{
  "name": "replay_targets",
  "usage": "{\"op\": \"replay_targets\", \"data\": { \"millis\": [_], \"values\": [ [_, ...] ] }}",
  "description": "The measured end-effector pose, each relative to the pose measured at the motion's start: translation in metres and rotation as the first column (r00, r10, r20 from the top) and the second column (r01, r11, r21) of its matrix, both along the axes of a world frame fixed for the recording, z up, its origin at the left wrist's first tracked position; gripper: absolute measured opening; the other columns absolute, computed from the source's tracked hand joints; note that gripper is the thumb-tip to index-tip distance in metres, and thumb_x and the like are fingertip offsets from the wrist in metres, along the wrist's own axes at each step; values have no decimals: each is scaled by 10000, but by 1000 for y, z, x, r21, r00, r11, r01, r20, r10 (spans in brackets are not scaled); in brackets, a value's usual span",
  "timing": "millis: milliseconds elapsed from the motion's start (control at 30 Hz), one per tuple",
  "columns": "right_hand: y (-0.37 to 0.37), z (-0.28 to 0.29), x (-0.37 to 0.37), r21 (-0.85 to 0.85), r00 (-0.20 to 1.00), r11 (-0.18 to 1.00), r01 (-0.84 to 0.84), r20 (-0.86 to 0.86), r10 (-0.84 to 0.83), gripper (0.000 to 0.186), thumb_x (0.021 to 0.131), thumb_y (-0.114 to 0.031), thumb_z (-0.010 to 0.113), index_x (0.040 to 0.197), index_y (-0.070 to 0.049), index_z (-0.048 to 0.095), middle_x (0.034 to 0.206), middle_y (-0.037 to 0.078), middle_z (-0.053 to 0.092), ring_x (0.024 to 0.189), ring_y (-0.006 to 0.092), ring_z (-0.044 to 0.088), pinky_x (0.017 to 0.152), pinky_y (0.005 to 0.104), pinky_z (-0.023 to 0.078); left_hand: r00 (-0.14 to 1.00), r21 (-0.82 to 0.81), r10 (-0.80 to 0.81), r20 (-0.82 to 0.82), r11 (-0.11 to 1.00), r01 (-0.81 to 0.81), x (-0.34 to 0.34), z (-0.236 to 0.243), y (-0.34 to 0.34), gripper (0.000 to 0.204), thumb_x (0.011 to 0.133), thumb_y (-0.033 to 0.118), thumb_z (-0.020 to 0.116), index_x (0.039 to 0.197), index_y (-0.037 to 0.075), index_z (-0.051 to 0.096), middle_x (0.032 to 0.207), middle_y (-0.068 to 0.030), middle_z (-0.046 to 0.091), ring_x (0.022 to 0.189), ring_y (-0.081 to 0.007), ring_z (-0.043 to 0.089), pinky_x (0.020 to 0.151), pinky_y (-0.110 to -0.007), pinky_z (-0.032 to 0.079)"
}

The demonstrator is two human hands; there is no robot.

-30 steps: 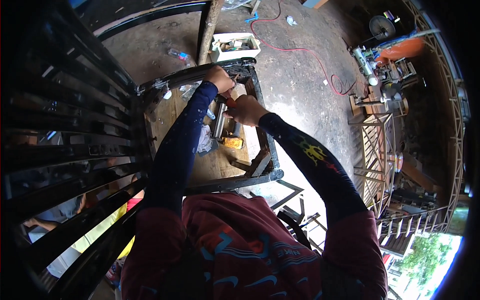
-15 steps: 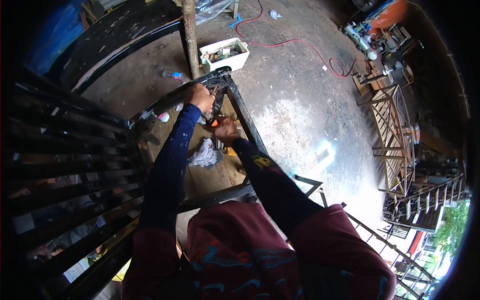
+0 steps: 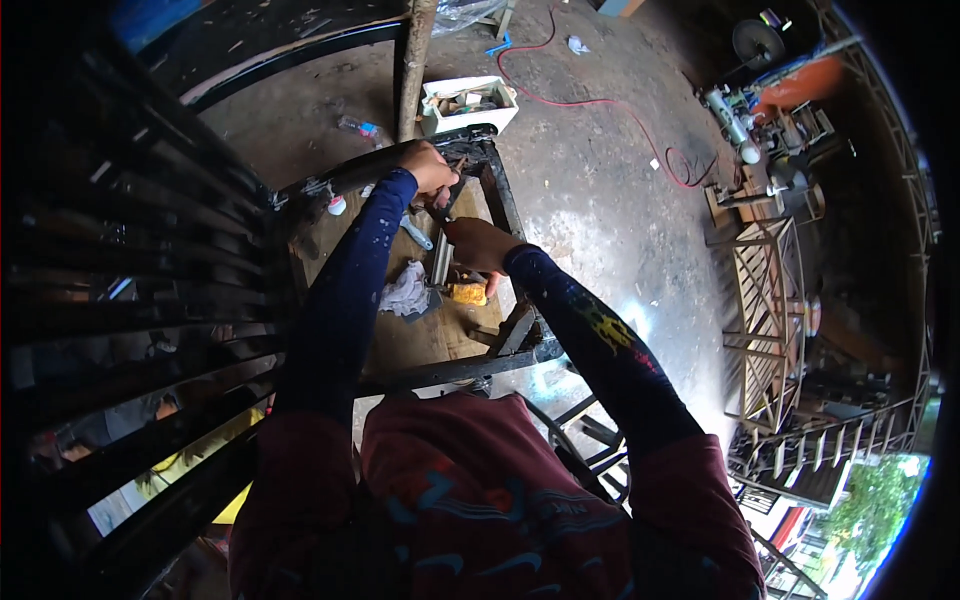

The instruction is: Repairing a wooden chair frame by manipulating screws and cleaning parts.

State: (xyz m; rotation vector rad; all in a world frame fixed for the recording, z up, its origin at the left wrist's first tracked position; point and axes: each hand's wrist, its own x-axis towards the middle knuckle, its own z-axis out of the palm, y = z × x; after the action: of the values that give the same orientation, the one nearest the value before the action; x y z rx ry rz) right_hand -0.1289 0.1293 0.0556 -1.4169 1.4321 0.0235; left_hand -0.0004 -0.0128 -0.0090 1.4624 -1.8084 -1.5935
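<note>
My left hand (image 3: 430,168) is closed at the far corner of a black-painted wooden frame (image 3: 508,200), its fingers around something I cannot make out. My right hand (image 3: 482,246) is just nearer and to the right, knuckles up and fingers curled; what it grips is hidden beneath it. Below the hands, a wooden board (image 3: 400,345) spans the frame. On it lie a crumpled white rag (image 3: 405,290), a yellow block (image 3: 467,293), a metal bar (image 3: 442,258) and a tool with a grey-blue handle (image 3: 416,233).
Black slats (image 3: 150,320) rise at my left. Beyond the far corner are a wooden post (image 3: 415,75), a white bin of scraps (image 3: 468,105) and a plastic bottle (image 3: 358,126). A red hose (image 3: 590,103) crosses the floor. Slatted wooden furniture (image 3: 765,330) stands at right.
The view has shifted, so the frame sits slightly further right. My right hand has turned knuckles up, and the orange piece seen at its fingers is hidden. My left hand stays at the corner.
</note>
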Motion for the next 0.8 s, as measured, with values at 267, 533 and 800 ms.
{"op": "replay_targets", "data": {
  "millis": [267, 533, 800],
  "values": [
    [26, 49, -27, 290, 993, 957, 20, 106, -53, 497, 931, -91, 604, 1372, 17, 404, 1151, 187, 535, 841, 291, 666, 561, 393, 657, 913, 37, 295, -282, 954, -297, -5, -23, 37, 271, 894, 261, 748, 832, -2, 722, 624, -65, 643, 443, -146, 581, 410, -295, 487],
    [42, 61, -120, -153, 910, 953, 262, 368, -191, 304, 910, -41, 614, 1203, 18, 560, 838, 70, 634, 649, 118, 618, 469, 251, 531, 827, 199, 393, -402, 919, -340, -1, -18, 49, 177, 928, 221, 700, 942, 45, 692, 726, -28, 664, 494, -81, 530, 389, -248, 366],
    [-92, -31, -137, -286, 785, 817, 500, 549, -287, 251, 954, -246, 631, 1074, -27, 610, 815, 43, 657, 541, 127, 588, 374, 259, 384, 552, 345, 490, -674, 870, -352, 41, -60, 80, 274, 948, 21, 597, 1210, -45, 558, 1061, -109, 615, 996, -196, 618, 916, -304, 518]
  ]
}}
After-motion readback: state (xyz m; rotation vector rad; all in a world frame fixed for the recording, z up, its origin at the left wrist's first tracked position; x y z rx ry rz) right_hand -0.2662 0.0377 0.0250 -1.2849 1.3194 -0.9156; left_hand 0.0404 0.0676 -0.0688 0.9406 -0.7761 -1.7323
